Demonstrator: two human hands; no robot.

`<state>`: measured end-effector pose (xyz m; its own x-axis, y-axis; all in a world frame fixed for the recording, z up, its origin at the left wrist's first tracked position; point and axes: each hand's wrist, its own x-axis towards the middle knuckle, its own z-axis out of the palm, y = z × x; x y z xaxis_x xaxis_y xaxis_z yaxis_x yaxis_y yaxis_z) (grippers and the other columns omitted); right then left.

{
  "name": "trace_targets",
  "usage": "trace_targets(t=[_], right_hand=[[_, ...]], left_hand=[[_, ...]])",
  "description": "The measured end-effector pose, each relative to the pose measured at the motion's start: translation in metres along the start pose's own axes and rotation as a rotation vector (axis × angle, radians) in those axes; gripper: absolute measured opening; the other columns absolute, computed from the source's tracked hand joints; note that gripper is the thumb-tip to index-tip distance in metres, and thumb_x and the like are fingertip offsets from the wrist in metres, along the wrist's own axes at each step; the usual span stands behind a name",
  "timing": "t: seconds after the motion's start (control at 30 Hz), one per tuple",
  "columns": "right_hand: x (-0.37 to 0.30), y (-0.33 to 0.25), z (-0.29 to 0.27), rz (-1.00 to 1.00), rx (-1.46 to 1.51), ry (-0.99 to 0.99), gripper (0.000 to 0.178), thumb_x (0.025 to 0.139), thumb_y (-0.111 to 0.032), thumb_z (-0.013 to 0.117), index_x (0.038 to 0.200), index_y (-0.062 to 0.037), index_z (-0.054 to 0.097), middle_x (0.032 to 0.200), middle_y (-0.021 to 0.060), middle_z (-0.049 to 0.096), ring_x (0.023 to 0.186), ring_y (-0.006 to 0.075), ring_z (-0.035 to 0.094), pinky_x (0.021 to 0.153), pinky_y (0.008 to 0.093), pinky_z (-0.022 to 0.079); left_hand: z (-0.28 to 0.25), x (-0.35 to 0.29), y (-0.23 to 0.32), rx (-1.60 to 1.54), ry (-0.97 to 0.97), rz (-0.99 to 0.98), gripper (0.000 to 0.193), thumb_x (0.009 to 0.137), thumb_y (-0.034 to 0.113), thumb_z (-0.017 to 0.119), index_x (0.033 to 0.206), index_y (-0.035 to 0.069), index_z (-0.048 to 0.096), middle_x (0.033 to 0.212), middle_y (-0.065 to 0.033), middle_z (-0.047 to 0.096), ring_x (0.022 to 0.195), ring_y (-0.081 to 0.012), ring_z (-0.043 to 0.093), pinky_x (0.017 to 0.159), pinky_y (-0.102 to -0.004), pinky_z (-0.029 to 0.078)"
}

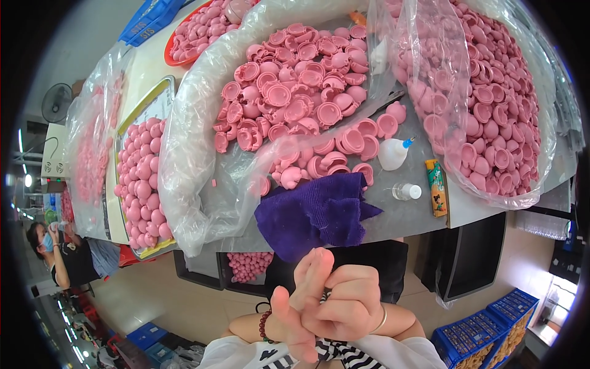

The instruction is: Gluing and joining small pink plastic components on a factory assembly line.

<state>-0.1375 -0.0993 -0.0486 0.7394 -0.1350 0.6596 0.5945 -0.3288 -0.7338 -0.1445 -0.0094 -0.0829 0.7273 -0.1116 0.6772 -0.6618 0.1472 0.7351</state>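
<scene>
1. The purple cloth point(319, 212) lies crumpled at the near edge of the grey worktable point(424, 215), nearest of the table's things to the hands; its bulk spreads left to right along that edge, with one fold hanging over toward the person.
2. Both hands are below the cloth in the head view — off the table, close to the body. The cloth lies straight ahead of them and up.
3. The left hand point(301, 307) and right hand point(350, 301) are clasped together, fingers interlocked or pressed; no object shows between them, so they appear to hold only each other.
4. Neither hand is clearly nearer the cloth — the upturned fingertips point(316, 261) come closest, just short of its hanging fold.
5. Beyond the cloth: loose pink moulded shells point(295, 92) spilling from a clear bag, a white squeeze bottle point(393, 154), a small clear bottle point(407, 192) on its side, and an orange-and-green tube point(436, 187).
6. A second bag of pink parts point(491, 111) sits to the right.
</scene>
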Motion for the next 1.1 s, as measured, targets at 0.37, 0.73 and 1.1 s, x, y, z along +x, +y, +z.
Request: trace_targets(t=[0.37, 0.73, 1.1], right_hand=[[0.000, 0.003, 0.003, -0.014, 0.072, 0.019, 0.029, 0.061, -0.001, 0.069, 0.080, -0.0120, 0.049, 0.081, 0.0038, 0.044, 0.079, 0.0231, 0.049, 0.062, 0.0269, 0.042], [0.003, -0.001, 0.004, -0.076, 0.085, 0.050, 0.027, 0.055, 0.003, 0.066, 0.077, -0.0019, 0.052, 0.082, 0.0096, 0.047, 0.077, 0.0289, 0.052, 0.060, 0.0321, 0.048], [0.005, 0.000, 0.004, -0.069, -0.036, 0.051, 0.028, 0.061, -0.001, 0.067, 0.080, -0.0104, 0.048, 0.085, 0.0060, 0.045, 0.082, 0.0249, 0.051, 0.063, 0.0278, 0.046]], left_hand=[[-0.002, 0.001, 0.003, -0.109, -0.007, -0.107, 0.087, 0.084, 0.062, 0.027, 0.136, 0.002, -0.007, 0.117, -0.0499, 0.021, 0.114, -0.0409, 0.043, 0.105, -0.0365, 0.023], [-0.027, 0.015, 0.004, -0.319, -0.427, -0.184, 0.123, 0.062, 0.074, 0.051, 0.134, -0.008, -0.007, 0.144, -0.0190, -0.002, 0.128, -0.0271, 0.013, 0.102, -0.0383, 0.010], [0.013, 0.013, 0.006, 0.046, 0.118, -0.067, 0.082, 0.086, 0.060, 0.017, 0.135, -0.002, -0.003, 0.120, -0.0426, 0.028, 0.111, -0.0305, 0.046, 0.102, -0.0333, 0.025]])
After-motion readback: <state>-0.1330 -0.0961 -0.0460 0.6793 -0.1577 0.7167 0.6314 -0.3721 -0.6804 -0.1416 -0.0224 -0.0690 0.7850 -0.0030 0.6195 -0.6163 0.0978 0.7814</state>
